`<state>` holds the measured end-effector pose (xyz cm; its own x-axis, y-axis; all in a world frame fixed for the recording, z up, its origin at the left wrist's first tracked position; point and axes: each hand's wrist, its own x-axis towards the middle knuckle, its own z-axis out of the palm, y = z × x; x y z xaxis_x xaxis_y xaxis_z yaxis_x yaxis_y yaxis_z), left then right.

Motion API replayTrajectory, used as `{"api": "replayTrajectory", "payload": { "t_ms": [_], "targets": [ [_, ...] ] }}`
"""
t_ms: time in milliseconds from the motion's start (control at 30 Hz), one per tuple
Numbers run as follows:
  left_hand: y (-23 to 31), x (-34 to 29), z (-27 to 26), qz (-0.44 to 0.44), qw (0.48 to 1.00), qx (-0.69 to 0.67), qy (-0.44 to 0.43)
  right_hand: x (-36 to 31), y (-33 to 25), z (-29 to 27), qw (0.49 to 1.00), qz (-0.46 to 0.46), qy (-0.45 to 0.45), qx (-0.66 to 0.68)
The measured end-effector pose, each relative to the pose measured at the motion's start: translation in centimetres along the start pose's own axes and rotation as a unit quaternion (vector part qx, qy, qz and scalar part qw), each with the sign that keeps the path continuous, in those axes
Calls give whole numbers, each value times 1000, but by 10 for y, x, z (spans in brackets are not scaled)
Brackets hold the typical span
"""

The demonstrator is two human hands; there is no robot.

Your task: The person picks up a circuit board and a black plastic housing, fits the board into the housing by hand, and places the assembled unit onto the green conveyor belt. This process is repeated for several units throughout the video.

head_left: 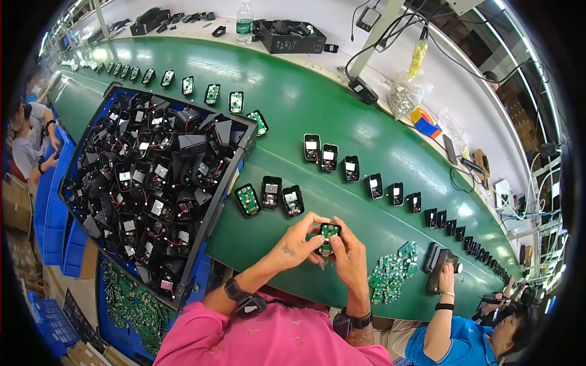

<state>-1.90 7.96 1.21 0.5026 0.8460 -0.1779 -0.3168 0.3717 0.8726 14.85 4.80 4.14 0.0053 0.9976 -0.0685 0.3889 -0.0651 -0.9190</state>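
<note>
Between my two hands, over the near edge of the green bench, is a small black housing with a green circuit board [330, 230] in it. My left hand [300, 239] grips its left side, thumb on the board. On the other side my right hand [348, 253] holds it too, its thumb pressed against the board's lower part. Just beyond my hands stand a housing with a green board [247, 200] and two open black housings [271, 192] [293, 200] with silvery parts inside. A heap of loose green circuit boards [392, 272] lies right of my right hand.
A big black bin [247, 137] full of black housings stands at left, above a blue bin of boards [131, 305]. Rows of housings [329, 157] line the green bench [281, 131]. A co-worker's hand [447, 277] touches a black device [434, 268] at right. A bottle [245, 24] stands behind.
</note>
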Motion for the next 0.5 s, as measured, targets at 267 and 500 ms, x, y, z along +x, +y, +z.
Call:
{"api": "replayTrajectory", "payload": {
  "t_ms": [267, 500],
  "targets": [
    [1, 7, 1, 20, 998, 61, -4, 11, 1, -2, 996, -51, 15, -65],
    [13, 8, 7, 44, 988, 144, 26, 15, 8, 3, 998, -44, 43, -7]
  ]
}}
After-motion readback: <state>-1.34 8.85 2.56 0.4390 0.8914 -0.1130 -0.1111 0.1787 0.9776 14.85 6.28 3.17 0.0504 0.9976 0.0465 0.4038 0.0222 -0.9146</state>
